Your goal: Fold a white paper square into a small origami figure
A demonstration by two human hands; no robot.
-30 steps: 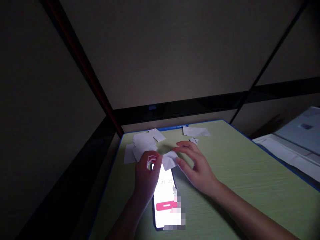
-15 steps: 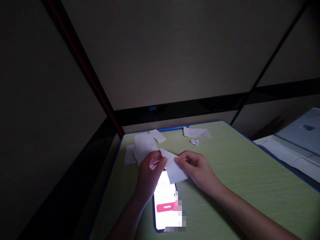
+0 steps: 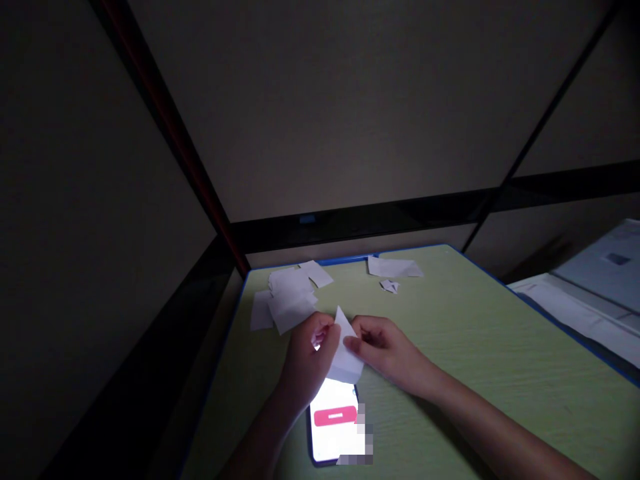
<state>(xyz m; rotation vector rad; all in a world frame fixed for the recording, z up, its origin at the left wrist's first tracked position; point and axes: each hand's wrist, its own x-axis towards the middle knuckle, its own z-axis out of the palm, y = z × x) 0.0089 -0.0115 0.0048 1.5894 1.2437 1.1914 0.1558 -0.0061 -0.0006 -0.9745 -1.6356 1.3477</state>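
Between my two hands is a white sheet of paper [image 3: 346, 363], held up with one pointed corner at the top. My left hand [image 3: 313, 353] pinches its left side between thumb and fingers. On the right side, my right hand [image 3: 383, 347] grips it with the thumb on the near face and the fingers behind. Just below the paper lies a lit phone [image 3: 334, 437] with a red bar on its screen; the paper and my left hand hide its upper part.
Several white paper pieces [image 3: 290, 300] lie overlapping at the table's far left. A small folded paper [image 3: 390, 287] and a flat paper strip [image 3: 395, 268] lie farther right. The green table [image 3: 490, 333] has a blue edge. A pale box-like object [image 3: 600, 267] stands at right, walls behind.
The paper has turned more upright and looks narrower, and it has come down nearer the phone. My hands have moved slightly closer together and lower, still gripping it.
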